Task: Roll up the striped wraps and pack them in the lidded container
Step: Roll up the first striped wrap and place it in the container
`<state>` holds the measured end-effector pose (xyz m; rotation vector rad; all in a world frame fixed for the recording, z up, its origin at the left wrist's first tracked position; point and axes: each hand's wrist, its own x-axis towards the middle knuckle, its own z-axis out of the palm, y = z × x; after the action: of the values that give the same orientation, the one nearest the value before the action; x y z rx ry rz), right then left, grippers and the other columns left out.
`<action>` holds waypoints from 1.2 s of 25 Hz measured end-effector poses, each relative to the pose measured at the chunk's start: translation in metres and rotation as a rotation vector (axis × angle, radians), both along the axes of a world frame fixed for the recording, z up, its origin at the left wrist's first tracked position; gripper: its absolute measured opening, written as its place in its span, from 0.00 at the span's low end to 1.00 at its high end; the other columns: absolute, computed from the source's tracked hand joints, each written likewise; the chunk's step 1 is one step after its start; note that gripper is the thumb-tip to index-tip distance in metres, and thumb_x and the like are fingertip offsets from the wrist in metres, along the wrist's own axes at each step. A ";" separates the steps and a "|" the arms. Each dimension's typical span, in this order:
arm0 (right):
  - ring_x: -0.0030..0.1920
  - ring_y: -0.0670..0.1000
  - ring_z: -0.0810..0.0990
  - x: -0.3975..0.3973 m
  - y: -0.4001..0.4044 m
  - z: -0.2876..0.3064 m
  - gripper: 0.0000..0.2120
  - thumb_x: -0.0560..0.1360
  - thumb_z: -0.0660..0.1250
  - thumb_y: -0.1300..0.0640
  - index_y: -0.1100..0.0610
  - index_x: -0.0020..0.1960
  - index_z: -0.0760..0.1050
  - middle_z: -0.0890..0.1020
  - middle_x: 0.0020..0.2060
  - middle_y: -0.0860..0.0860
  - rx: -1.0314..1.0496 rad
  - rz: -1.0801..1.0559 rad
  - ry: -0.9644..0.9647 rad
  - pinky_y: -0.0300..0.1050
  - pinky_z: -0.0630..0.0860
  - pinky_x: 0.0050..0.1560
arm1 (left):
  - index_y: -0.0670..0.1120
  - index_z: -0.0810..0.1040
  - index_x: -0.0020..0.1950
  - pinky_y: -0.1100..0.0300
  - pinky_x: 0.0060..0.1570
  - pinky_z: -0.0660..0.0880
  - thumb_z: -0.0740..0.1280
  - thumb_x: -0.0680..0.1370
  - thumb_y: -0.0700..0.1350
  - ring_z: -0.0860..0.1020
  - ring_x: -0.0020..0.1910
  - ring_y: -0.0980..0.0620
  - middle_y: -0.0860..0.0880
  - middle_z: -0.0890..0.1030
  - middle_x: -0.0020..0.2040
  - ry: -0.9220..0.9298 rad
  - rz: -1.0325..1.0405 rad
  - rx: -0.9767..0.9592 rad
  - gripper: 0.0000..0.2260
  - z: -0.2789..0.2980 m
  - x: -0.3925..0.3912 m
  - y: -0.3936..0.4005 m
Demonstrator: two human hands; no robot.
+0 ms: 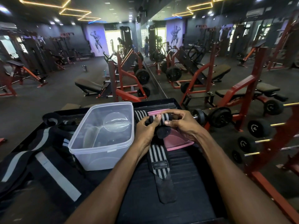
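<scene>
Two hands, one wrap half rolled

Both the left hand (pixel 146 130) and right hand (pixel 182 122) curl their fingers round one striped wrap (pixel 157 155), its tail trailing down the table (pixel 186 183). One clear container (pixel 103 131) stands open beside one pink lid (pixel 176 139).

I can read no text here. The dumbbells (pixel 259 128) at my 3 o'clock carry pale ring lettering on their ends, too small and blurred to read. The wall posters (pixel 97 39) show only figures.
</scene>
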<state>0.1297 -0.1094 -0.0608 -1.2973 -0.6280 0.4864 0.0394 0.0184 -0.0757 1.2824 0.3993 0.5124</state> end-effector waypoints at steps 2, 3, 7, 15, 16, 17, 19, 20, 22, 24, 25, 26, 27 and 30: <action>0.46 0.53 0.84 0.002 0.000 -0.001 0.19 0.69 0.66 0.80 0.61 0.51 0.83 0.86 0.45 0.58 -0.004 0.002 0.028 0.40 0.81 0.45 | 0.47 0.82 0.45 0.53 0.48 0.81 0.75 0.74 0.42 0.83 0.44 0.47 0.48 0.85 0.41 -0.001 0.040 0.061 0.03 -0.001 -0.001 0.000; 0.46 0.54 0.83 0.004 0.001 -0.001 0.18 0.69 0.67 0.79 0.61 0.51 0.83 0.85 0.46 0.59 -0.004 0.015 0.063 0.41 0.80 0.46 | 0.48 0.82 0.45 0.55 0.47 0.81 0.75 0.74 0.40 0.83 0.43 0.49 0.50 0.85 0.40 -0.007 0.059 0.087 0.05 -0.001 -0.001 0.000; 0.46 0.59 0.76 0.006 0.003 -0.003 0.12 0.70 0.76 0.60 0.61 0.53 0.83 0.81 0.48 0.62 -0.036 0.153 0.205 0.55 0.73 0.58 | 0.51 0.82 0.50 0.54 0.52 0.81 0.75 0.73 0.36 0.83 0.46 0.52 0.49 0.86 0.46 -0.021 0.074 0.221 0.12 -0.002 -0.001 0.003; 0.43 0.55 0.85 0.002 0.001 -0.002 0.15 0.71 0.68 0.77 0.63 0.52 0.82 0.84 0.45 0.61 -0.081 -0.016 0.025 0.45 0.83 0.42 | 0.48 0.84 0.52 0.45 0.58 0.80 0.78 0.68 0.51 0.84 0.52 0.46 0.46 0.86 0.51 0.066 0.052 0.177 0.15 0.000 -0.001 0.002; 0.46 0.57 0.84 0.003 0.001 -0.003 0.17 0.70 0.69 0.78 0.61 0.52 0.82 0.84 0.48 0.62 -0.092 -0.014 0.003 0.48 0.84 0.46 | 0.47 0.84 0.53 0.47 0.58 0.80 0.78 0.69 0.50 0.84 0.52 0.48 0.47 0.86 0.51 0.094 0.076 0.216 0.15 0.001 -0.002 0.002; 0.48 0.58 0.84 0.004 0.003 -0.004 0.19 0.69 0.69 0.79 0.59 0.53 0.82 0.83 0.51 0.63 -0.099 -0.013 -0.009 0.52 0.83 0.51 | 0.47 0.83 0.55 0.50 0.58 0.80 0.77 0.71 0.47 0.83 0.52 0.50 0.48 0.85 0.51 0.103 0.098 0.262 0.14 0.001 -0.002 0.002; 0.52 0.60 0.83 0.005 0.005 -0.005 0.22 0.68 0.69 0.79 0.59 0.57 0.81 0.81 0.57 0.66 -0.146 0.011 0.002 0.59 0.79 0.59 | 0.48 0.82 0.57 0.57 0.56 0.79 0.76 0.73 0.39 0.82 0.51 0.54 0.51 0.84 0.50 0.081 0.119 0.314 0.14 0.002 -0.002 0.001; 0.53 0.61 0.82 0.006 0.005 -0.005 0.22 0.69 0.70 0.78 0.62 0.59 0.80 0.80 0.58 0.68 -0.175 0.043 0.017 0.61 0.77 0.62 | 0.49 0.82 0.57 0.59 0.56 0.79 0.75 0.72 0.36 0.82 0.50 0.55 0.53 0.84 0.49 0.063 0.121 0.335 0.15 0.002 -0.003 0.001; 0.52 0.62 0.82 0.004 0.005 -0.006 0.19 0.71 0.70 0.76 0.66 0.61 0.78 0.79 0.58 0.70 -0.201 0.100 0.035 0.61 0.76 0.63 | 0.50 0.82 0.57 0.60 0.56 0.78 0.75 0.72 0.35 0.82 0.51 0.55 0.54 0.84 0.50 0.046 0.122 0.398 0.17 0.002 -0.004 0.002; 0.51 0.63 0.82 0.003 0.004 -0.007 0.16 0.72 0.69 0.75 0.69 0.60 0.78 0.80 0.56 0.71 -0.200 0.079 -0.007 0.61 0.78 0.61 | 0.50 0.81 0.59 0.60 0.57 0.78 0.75 0.73 0.36 0.82 0.52 0.55 0.54 0.83 0.50 0.052 0.120 0.414 0.17 0.003 -0.004 0.002; 0.50 0.63 0.82 0.002 0.004 -0.007 0.16 0.72 0.69 0.76 0.69 0.59 0.79 0.81 0.55 0.71 -0.193 0.056 -0.035 0.61 0.78 0.60 | 0.50 0.81 0.60 0.60 0.57 0.78 0.75 0.73 0.39 0.81 0.52 0.55 0.54 0.82 0.50 0.063 0.123 0.410 0.17 0.003 -0.003 0.001; 0.50 0.63 0.83 0.002 0.005 -0.007 0.15 0.72 0.69 0.76 0.69 0.58 0.79 0.81 0.54 0.70 -0.189 0.034 -0.060 0.60 0.79 0.59 | 0.50 0.80 0.61 0.60 0.56 0.77 0.76 0.73 0.42 0.81 0.51 0.56 0.54 0.82 0.50 0.082 0.125 0.405 0.17 0.004 -0.004 0.001; 0.49 0.63 0.83 0.002 0.005 -0.008 0.16 0.72 0.69 0.76 0.69 0.58 0.80 0.82 0.53 0.70 -0.190 0.019 -0.080 0.59 0.80 0.57 | 0.49 0.80 0.61 0.60 0.55 0.77 0.76 0.74 0.45 0.80 0.49 0.57 0.54 0.81 0.50 0.104 0.125 0.407 0.16 0.004 -0.004 0.001; 0.48 0.61 0.83 0.001 0.005 -0.008 0.17 0.70 0.71 0.76 0.68 0.58 0.80 0.83 0.50 0.67 -0.204 0.000 -0.130 0.56 0.82 0.54 | 0.48 0.80 0.60 0.68 0.45 0.76 0.75 0.74 0.45 0.80 0.47 0.57 0.51 0.83 0.53 0.122 0.099 0.415 0.15 0.004 -0.005 0.003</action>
<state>0.1308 -0.1047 -0.0688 -1.5317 -0.7004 0.4784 0.0348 0.0213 -0.0716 1.7059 0.4758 0.6235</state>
